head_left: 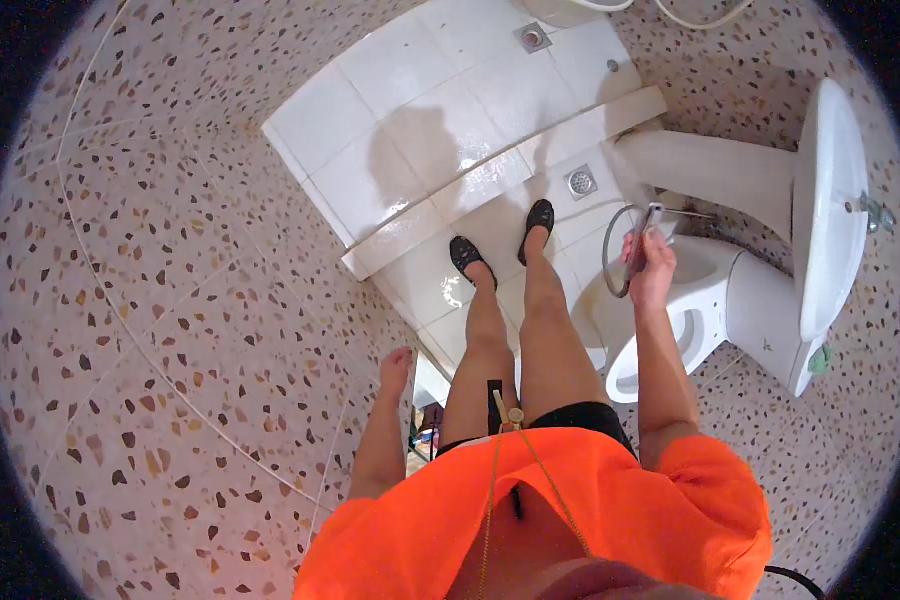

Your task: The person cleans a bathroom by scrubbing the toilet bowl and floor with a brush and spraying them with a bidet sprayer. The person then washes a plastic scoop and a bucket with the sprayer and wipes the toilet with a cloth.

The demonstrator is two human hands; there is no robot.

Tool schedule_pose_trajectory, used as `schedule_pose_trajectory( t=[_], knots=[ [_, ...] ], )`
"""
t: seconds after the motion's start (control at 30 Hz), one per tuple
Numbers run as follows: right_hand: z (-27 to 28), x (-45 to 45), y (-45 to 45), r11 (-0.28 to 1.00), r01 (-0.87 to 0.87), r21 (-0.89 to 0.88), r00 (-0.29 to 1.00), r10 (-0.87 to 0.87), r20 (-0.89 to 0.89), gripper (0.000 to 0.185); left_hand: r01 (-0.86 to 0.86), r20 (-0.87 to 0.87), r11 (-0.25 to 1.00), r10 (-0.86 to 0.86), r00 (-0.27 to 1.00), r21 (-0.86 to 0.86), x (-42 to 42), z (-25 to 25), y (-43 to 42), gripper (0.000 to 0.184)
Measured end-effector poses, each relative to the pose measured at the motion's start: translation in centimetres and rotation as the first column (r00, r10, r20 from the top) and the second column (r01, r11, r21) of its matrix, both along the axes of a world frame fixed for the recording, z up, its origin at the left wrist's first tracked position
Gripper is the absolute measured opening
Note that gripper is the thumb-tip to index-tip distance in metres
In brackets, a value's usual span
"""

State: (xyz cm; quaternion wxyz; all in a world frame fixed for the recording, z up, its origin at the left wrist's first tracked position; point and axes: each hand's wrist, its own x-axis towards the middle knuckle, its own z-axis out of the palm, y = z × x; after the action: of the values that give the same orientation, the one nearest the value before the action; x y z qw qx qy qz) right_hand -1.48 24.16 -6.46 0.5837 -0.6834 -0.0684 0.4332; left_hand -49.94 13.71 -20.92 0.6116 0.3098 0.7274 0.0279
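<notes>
Holding what looks like a hand sprayer [654,214], the right hand [653,268] has its fingers closed around the handle; sprayer is above the front of the toilet [758,300], on the side nearer the floor drain [580,182]. Looped grey hose [607,258] hangs beside the grip

Risks, judged:
- Hose could snag on the toilet rim or twist the sprayer in the grip; cause: loose loop close to both
- Sprayer could drop into or against the toilet; cause: one-handed hold over hard ceramic, worse if fingers are wet
- Stray water could reach the sink [835,215] beyond the toilet; cause: a badly angled nozzle, if the flow is on
- Foot could slide or catch; cause: glossy, wet-looking floor [420,290] and a raised ledge [505,183] just ahead of the black shoes [466,258], in front of the toilet

Left hand [396,370], well apart from the toilet near the speckled wall [220,330]: fingers loosely bent, not spread; cannot tell whether the palm holds anything

Unclear: nozzle face, any trigger, any water flow; hose's far end lost near the toilet; items past the left hand mostly cut off by body and wall
</notes>
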Motion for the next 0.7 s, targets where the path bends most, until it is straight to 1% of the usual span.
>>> schedule_pose_trajectory(
  t=[0.03,0.07,0.1,0.13,0.17,0.2,0.27,0.3,0.33,0.37,0.4,0.47,0.5,0.53,0.57,0.6,0.63,0.67,0.7],
  knots=[
    [0.0,0.3,0.3,0.997,0.049,0.056,0.999,-0.049,0.003,0.015,0.001,0.018,0.999,-0.002,1.0,0.032,-0.1,-0.3,-0.1,0.024],
    [-0.4,0.0,0.1,0.997,0.053,0.059,0.999,-0.053,-0.001,0.015,0.004,0.038,0.998,-0.006,0.999,0.067,-0.5,-1.2,-0.3,0.025],
    [-0.7,-0.3,-0.2,1.0,-0.001,0.02,1.0,0.001,0.002,0.016,0.005,0.036,0.998,-0.007,0.999,0.07,-1.1,-2.0,-0.6,0.025],
    [-1.0,-0.6,-0.5,0.998,-0.056,-0.02,0.998,0.056,0.004,0.017,0.049,0.02,0.998,-0.05,0.999,0.047,-1.6,-2.8,-1.0,0.027],
    [-0.5,-1.4,-0.5,0.993,-0.121,0.001,0.993,0.121,-0.014,0.021,0.093,0.007,0.995,-0.093,0.996,0.024,-1.9,-3.3,-1.1,0.029],
    [-1.0,-1.8,-0.9,0.992,-0.124,0.004,0.992,0.124,-0.009,0.021,0.091,0.011,0.995,-0.091,0.996,0.028,-1.9,-3.3,-1.1,0.029],
    [-2.8,-2.7,-2.1,0.945,-0.305,-0.12,0.951,0.296,-0.089,0.029,0.189,-0.077,0.98,-0.184,0.98,0.059,-1.6,-3.1,-1.3,0.029],
    [-3.0,-3.7,-2.1,0.945,-0.304,-0.12,0.951,0.295,-0.087,0.029,0.19,-0.074,0.98,-0.185,0.98,0.06,-1.2,-2.6,-1.0,0.029],
    [-3.5,-5.2,-2.0,0.886,-0.449,-0.117,0.892,0.453,0.006,0.032,0.192,-0.09,0.979,-0.186,0.978,0.062,-0.9,-2.0,-0.8,0.028],
    [-3.6,-6.2,-1.8,0.803,-0.582,-0.128,0.799,0.594,0.097,0.036,0.193,-0.107,0.979,-0.186,0.977,0.064,-0.5,-1.3,-0.5,0.027],
    [-3.4,-6.4,-0.9,0.801,-0.585,-0.127,0.797,0.597,0.092,0.036,0.19,-0.112,0.98,-0.183,0.977,0.062,-0.1,-0.3,0.0,0.027],
    [-3.2,-6.4,1.0,0.902,-0.427,-0.061,0.897,0.431,0.1,0.04,0.263,-0.065,0.964,-0.264,0.962,-0.035,0.4,0.8,0.6,0.025],
    [-3.3,-6.8,1.2,0.912,-0.405,-0.064,0.911,0.408,0.054,0.039,0.259,-0.072,0.965,-0.261,0.963,-0.031,0.3,0.4,0.1,0.025],
    [-3.7,-7.5,1.0,0.911,-0.408,-0.058,0.91,0.411,0.052,0.039,0.232,-0.019,0.973,-0.233,0.972,-0.009,0.5,0.3,-0.2,0.025],
    [-4.2,-8.6,0.2,0.836,-0.547,-0.049,0.819,0.546,0.175,0.039,0.206,0.036,0.979,-0.206,0.978,0.008,0.3,-0.1,-0.9,0.025],
    [-3.5,-9.8,0.0,0.739,-0.671,-0.062,0.695,0.656,0.295,0.038,0.204,0.034,0.979,-0.204,0.978,0.006,0.1,-0.2,-1.1,0.025],
    [-2.5,-10.5,-0.4,0.686,-0.721,-0.095,0.642,0.714,0.279,0.036,0.196,0.015,0.981,-0.196,0.981,0.013,-0.2,-0.3,-1.2,0.025],
    [-2.4,-11.1,-0.4,0.685,-0.722,-0.095,0.641,0.715,0.28,0.036,0.187,-0.003,0.982,-0.187,0.982,0.022,-0.1,-0.3,-1.1,0.026],
    [-2.3,-11.4,-0.3,0.747,-0.656,-0.108,0.712,0.659,0.243,0.035,0.183,-0.002,0.983,-0.183,0.983,0.023,0.0,-0.4,-0.8,0.026]
  ],
)
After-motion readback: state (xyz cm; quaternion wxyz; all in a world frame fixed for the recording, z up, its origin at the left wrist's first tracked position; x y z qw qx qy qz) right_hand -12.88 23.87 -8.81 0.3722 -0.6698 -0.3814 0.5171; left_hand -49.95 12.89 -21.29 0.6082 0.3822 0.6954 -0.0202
